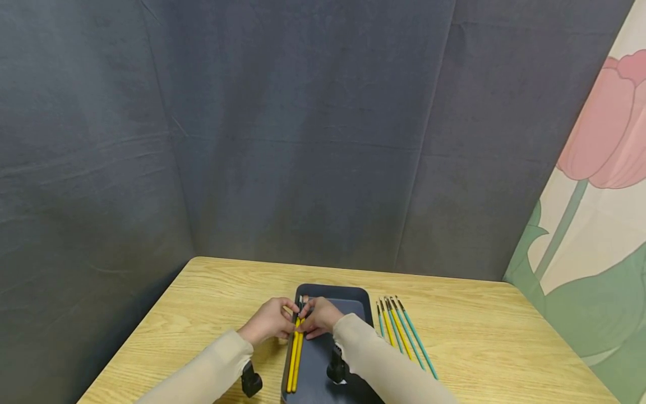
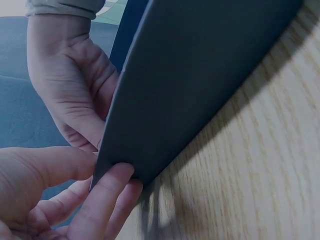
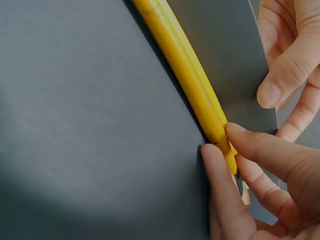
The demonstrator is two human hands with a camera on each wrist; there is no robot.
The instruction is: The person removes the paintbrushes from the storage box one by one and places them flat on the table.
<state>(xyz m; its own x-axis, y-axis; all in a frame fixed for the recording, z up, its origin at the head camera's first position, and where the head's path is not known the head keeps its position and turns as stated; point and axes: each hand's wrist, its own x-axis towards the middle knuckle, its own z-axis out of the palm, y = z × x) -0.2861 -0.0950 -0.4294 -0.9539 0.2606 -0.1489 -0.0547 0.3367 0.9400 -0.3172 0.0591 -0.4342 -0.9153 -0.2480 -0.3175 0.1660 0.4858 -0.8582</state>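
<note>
Two yellow-handled paintbrushes (image 1: 295, 362) lie side by side along the left wall of a dark tray (image 1: 360, 292). My right hand (image 1: 321, 317) pinches the yellow paintbrushes (image 3: 192, 82) near the bristle end of their handles, with thumb and fingertips on either side. Across from it, my left hand (image 1: 270, 321) grips the tray's left wall (image 2: 180, 75). Its fingertips (image 2: 121, 172) press the outer face while the thumb lies at the rim. The brush heads are partly hidden behind the right hand's fingers.
Right of the tray, several paintbrushes (image 1: 415, 338) with yellow and teal handles lie in a row on the wooden table (image 1: 484, 336). Dark cloth (image 1: 313, 140) hangs behind the table and on the left. A tulip-patterned curtain (image 1: 595, 224) hangs at the right.
</note>
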